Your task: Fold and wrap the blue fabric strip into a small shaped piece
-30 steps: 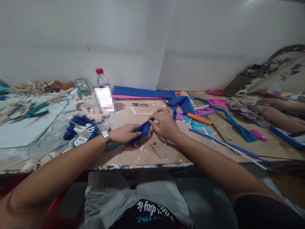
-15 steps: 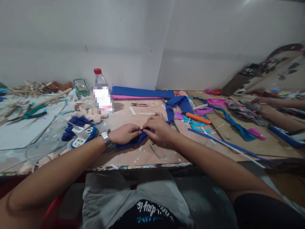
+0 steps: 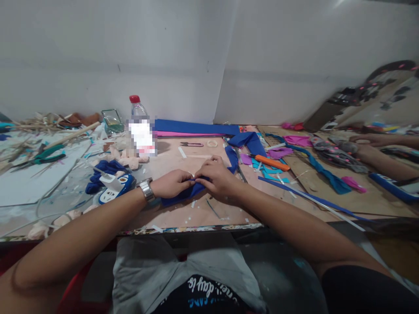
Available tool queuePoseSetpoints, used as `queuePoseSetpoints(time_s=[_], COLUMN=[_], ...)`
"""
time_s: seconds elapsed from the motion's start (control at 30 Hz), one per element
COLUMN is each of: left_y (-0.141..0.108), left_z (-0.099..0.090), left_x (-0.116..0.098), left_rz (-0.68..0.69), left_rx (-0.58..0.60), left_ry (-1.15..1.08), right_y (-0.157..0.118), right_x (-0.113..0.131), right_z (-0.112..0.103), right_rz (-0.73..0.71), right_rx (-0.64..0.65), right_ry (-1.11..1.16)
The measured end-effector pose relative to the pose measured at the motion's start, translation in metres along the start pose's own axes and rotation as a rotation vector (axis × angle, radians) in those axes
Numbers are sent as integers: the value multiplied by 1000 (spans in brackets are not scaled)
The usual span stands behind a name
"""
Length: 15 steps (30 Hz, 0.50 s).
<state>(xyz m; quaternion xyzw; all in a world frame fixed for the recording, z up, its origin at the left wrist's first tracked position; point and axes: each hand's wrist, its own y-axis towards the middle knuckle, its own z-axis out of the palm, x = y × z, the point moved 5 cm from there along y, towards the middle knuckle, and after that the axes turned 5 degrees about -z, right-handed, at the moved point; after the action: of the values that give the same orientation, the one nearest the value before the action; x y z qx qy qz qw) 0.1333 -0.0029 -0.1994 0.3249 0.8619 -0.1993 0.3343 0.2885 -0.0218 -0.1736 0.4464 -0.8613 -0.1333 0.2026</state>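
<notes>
A strip of dark blue fabric (image 3: 179,197) lies on the worktable in front of me, its edge pinched between my two hands. My left hand (image 3: 170,184), with a metal watch on the wrist, closes thumb and fingers on the strip. Close against it, my right hand (image 3: 218,179) also grips the fabric, fingers bent. The fingertips of both hands nearly meet, and part of the cloth is hidden under them. Behind my right hand, more blue fabric (image 3: 233,158) trails toward the back. Thread snips (image 3: 191,144) and a pale ring-shaped roll (image 3: 212,143) lie beyond my hands.
At left are a blue-and-white power strip (image 3: 113,192), green-handled pliers (image 3: 49,155) and a red-capped bottle (image 3: 136,107). An orange cutter (image 3: 271,162) lies among scraps to the right. Another person's arm (image 3: 386,159) rests at far right, near a dark bottle (image 3: 327,109).
Both hands keep their grip on the blue fabric, with only slight finger movement. The rest of the scene looks the same, apart from a tiny camera shift.
</notes>
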Motion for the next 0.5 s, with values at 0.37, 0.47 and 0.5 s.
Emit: queuePoseSetpoints(time_s=[0.37, 0.47, 0.5], left_y=[-1, 0, 0], left_z=[1, -1, -2], left_x=[-1, -1, 0], left_rz=[-25, -30, -33], left_rx=[29, 1, -13], left_ry=[-151, -178, -183], right_y=[-2, -2, -2], right_x=[1, 1, 1], right_z=[0, -1, -2], right_rz=[-84, -124, -128], right_rx=[-78, -103, -106], right_ry=[-24, -42, -45])
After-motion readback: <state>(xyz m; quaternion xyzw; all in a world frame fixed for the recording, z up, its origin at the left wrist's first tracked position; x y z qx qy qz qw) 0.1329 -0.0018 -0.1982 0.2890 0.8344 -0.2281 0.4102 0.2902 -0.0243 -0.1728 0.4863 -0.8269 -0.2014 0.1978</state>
